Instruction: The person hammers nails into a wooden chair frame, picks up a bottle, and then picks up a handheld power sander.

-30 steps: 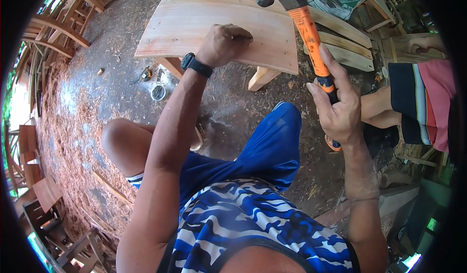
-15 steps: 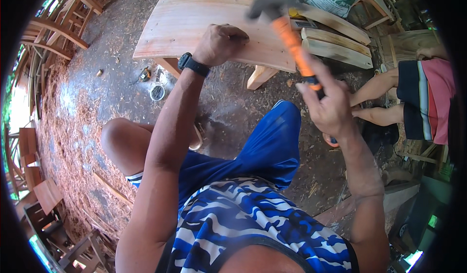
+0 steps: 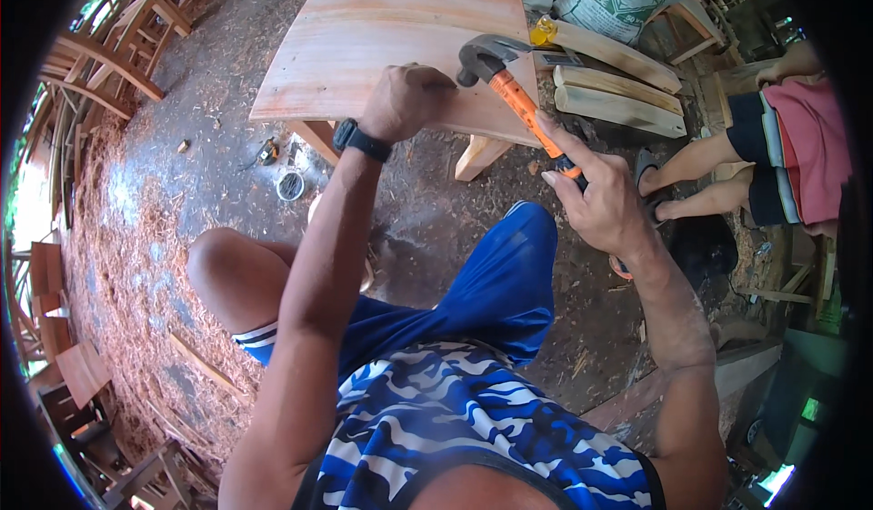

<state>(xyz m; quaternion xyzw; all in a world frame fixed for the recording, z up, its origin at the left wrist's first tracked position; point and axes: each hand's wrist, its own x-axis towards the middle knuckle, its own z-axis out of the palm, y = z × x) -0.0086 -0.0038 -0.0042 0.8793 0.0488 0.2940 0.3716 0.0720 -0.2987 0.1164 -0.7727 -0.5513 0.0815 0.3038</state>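
Observation:
My left hand (image 3: pixel 403 101), with a black watch at the wrist, rests at the pale wooden board (image 3: pixel 336 55) near its front edge, fingers pinched together; what they hold is too small to make out. My right hand (image 3: pixel 600 201) grips a claw hammer (image 3: pixel 518 99) by its orange and black handle. The dark hammer head is just right of my left fingertips, over the board. Wooden legs (image 3: pixel 477 157) show below the board.
Planks (image 3: pixel 618 101) and a printed sack (image 3: pixel 618 1) lie at right, beside a person (image 3: pixel 791 146) in pink. A small can (image 3: pixel 289 186) and a tool (image 3: pixel 267 153) sit on the shaving-strewn floor (image 3: pixel 145 283). Wooden chair frames (image 3: pixel 118 65) line the left.
The hammer has come down and left from its raised position toward my left hand. My left hand stays at the board. The person at right has shifted slightly.

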